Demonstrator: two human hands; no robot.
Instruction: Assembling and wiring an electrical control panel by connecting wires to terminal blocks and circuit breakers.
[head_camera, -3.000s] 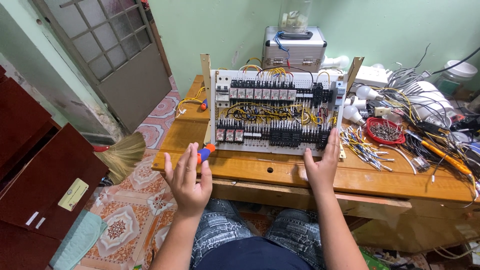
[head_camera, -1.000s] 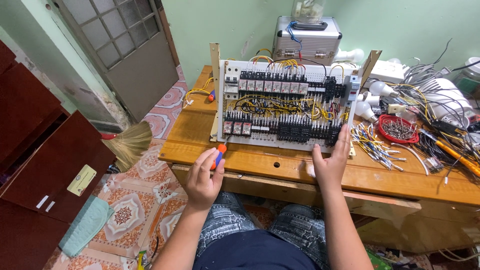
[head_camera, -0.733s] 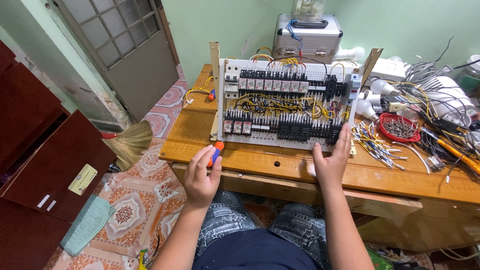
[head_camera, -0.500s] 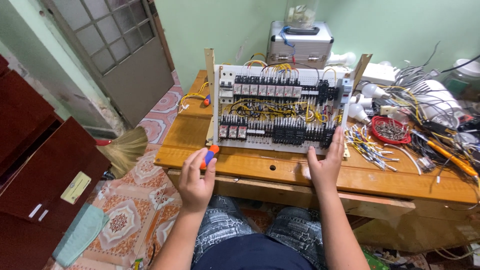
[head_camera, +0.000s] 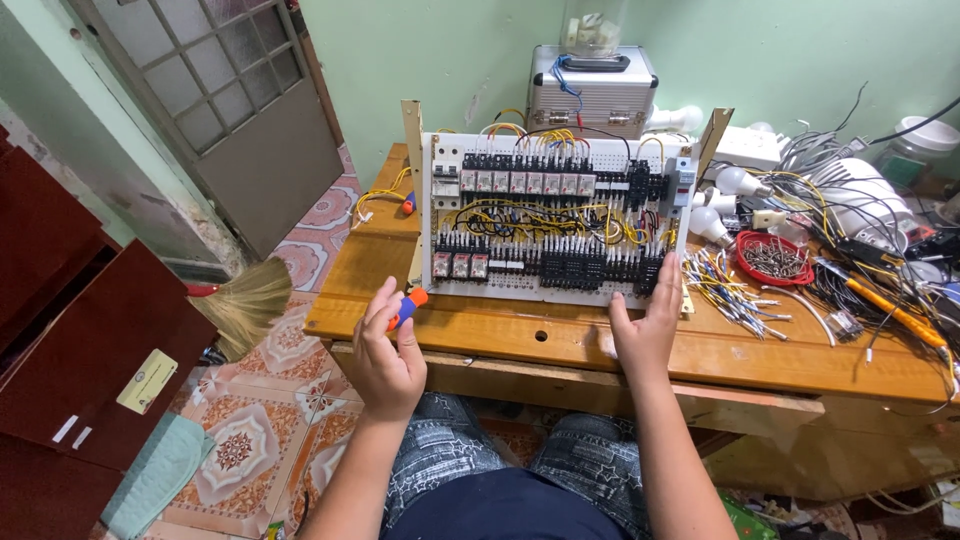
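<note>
Wooden workbench (head_camera: 560, 345), green wall (head_camera: 440, 60), tiled floor (head_camera: 250, 440), possibly a broom (head_camera: 245, 300)

A wooden table (head_camera: 560, 345) is carrying an upright wiring panel (head_camera: 555, 215) and a metal case (head_camera: 590, 90). Loose wires (head_camera: 725, 285), bulbs (head_camera: 715, 205) and a red screw dish (head_camera: 772, 258) are lying at its right.

Small screwdriver (head_camera: 408, 305), orange & blue handle, sits in the left hand (head_camera: 385, 355) just off the table's (head_camera: 560, 340) front edge; handle tip pokes up past the fingers, shaft hidden. White wiring panel (head_camera: 552, 218) stands near-upright on the table, tilted back a bit on two wooden props; rows of black relays & terminal blocks, yellow, black & red wires looped between. Right hand (head_camera: 645, 325) lies flat by the panel's lower right corner, fingertips touching its bottom edge.
</note>
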